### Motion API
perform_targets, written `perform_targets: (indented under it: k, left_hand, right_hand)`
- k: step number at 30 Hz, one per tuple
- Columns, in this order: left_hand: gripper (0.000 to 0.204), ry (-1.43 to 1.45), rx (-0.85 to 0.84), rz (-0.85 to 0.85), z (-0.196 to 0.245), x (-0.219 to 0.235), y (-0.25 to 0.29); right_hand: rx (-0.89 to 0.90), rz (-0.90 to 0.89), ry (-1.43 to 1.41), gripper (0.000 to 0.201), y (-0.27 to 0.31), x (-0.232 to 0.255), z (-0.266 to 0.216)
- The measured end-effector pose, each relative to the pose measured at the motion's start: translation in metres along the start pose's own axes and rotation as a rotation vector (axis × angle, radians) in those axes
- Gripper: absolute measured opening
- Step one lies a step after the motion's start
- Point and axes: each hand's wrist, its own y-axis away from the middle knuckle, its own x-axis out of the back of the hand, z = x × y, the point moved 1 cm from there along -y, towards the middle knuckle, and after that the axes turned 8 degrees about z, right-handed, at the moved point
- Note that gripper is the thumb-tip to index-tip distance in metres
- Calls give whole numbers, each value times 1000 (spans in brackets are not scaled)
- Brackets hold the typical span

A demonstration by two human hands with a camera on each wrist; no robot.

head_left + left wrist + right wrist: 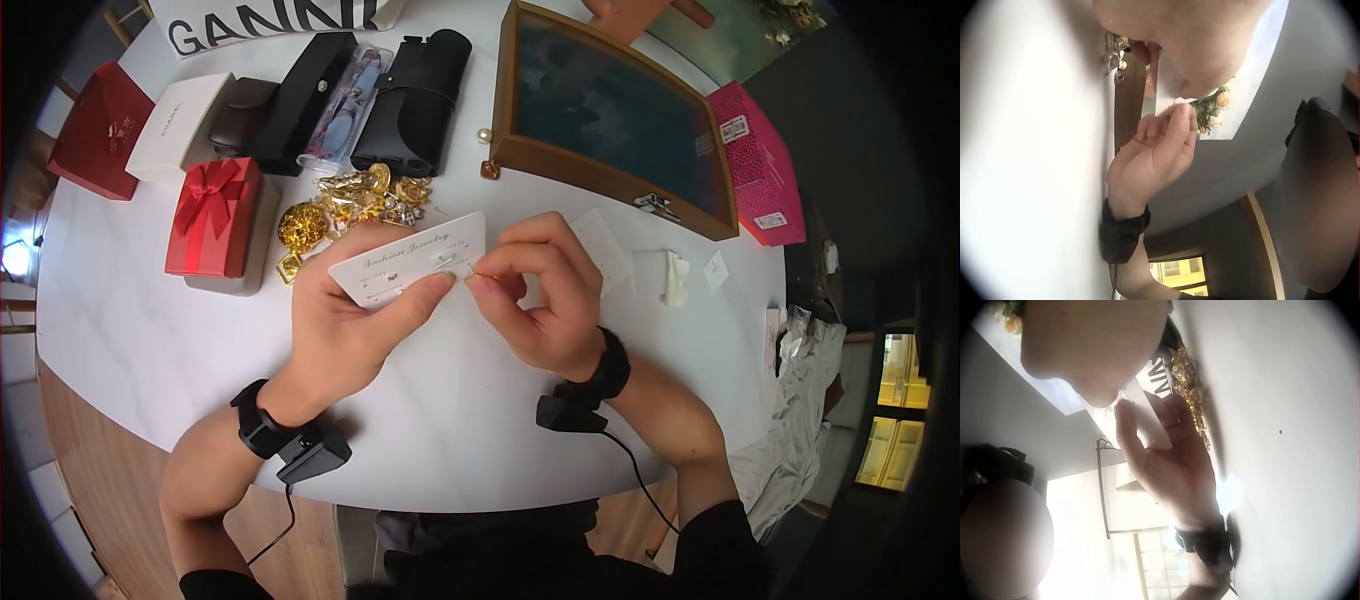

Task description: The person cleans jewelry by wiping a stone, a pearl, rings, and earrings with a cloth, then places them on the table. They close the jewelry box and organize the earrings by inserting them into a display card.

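Note:
My left hand (338,325) holds a white earring card (405,258) printed "Fashion Jewelry", thumb across its front and fingers behind. A few small studs (392,277) sit on the card. At its right-hand lower corner my right hand (552,295) pinches a tiny shiny piece between thumb and forefinger, mostly covered by the fingertips; I cannot tell its exact kind. In the left wrist view the right hand (1152,150) meets the card's edge. The right wrist view shows the left hand (1179,465) gripping the card (1152,428) from the other side.
Gold jewelry (350,200) lies heaped behind the left hand, beside a red bow-topped gift box (208,235). Cases, including a black one (410,110), line the back. A glass-topped wooden box (610,110) stands back right, near a pink box (755,160) and small white cards (716,270).

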Motion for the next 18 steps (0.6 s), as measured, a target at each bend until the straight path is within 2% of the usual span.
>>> perform_targets:
  k: [13,15,16,18]
  left_hand:
    - [20,-220,-228,-64,2,4,-6]
    - [19,-263,-271,-79,3,5,-6]
    - [19,-262,-274,-68,3,4,-6]
    - [20,-258,-276,-63,0,2,-7]
  right_hand:
    - [-15,-15,31,19,3,-2,3]
    - [-166,92,-190,17,8,-8,8]
    - [-166,92,-191,17,7,-8,7]
    - [-337,86,-257,15,7,-6,7]
